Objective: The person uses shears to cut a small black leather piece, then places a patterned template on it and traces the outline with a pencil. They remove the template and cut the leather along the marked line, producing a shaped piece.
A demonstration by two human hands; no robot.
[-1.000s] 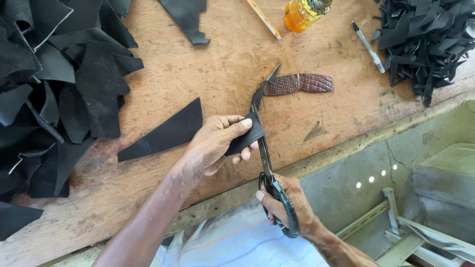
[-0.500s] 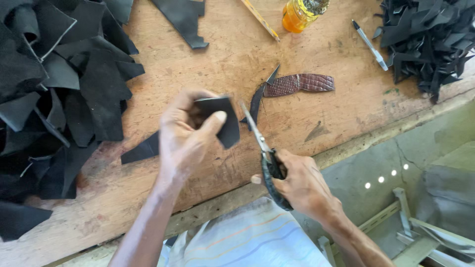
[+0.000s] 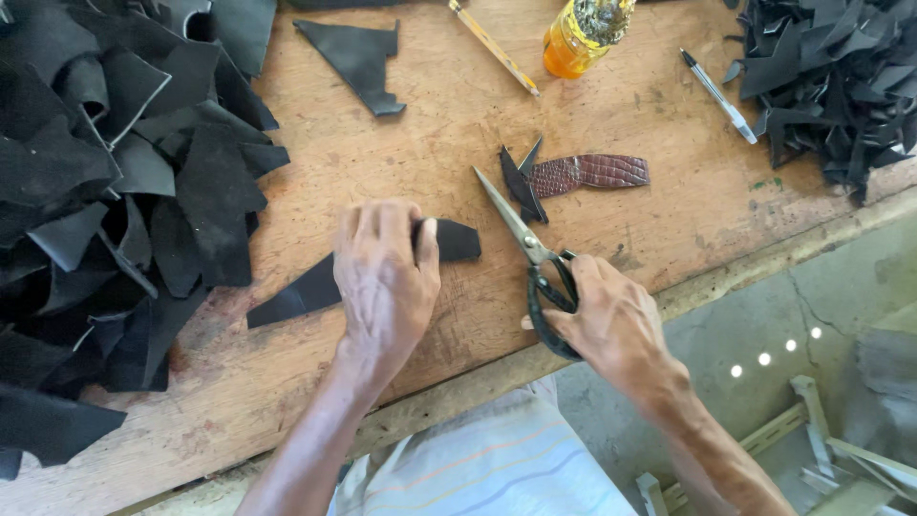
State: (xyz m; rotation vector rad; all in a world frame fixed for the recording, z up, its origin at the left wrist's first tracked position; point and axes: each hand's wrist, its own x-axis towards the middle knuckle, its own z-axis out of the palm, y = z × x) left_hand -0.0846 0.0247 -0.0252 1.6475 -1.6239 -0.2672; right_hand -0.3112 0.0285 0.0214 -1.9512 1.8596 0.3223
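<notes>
Pressing down flat on the tabletop (image 3: 669, 205), the left hand (image 3: 384, 277) now covers a black leather piece (image 3: 457, 241), fingers spread over it with only the thumb curled at its edge; half a second ago that same piece was lifted and pinched in the fingers, and a second ago it sat between the blades. The right hand (image 3: 611, 320) is closed through the loops of the scissors (image 3: 523, 239), whose blades have come shut and point away from the leather, just beside it but not touching. So the cut looks finished, and the trimmed piece has been laid down. A long black strip (image 3: 291, 298) pokes out from under the left wrist. A brown patterned strip (image 3: 587, 173) lies beyond the scissor tips, near small black offcuts (image 3: 521, 182).
</notes>
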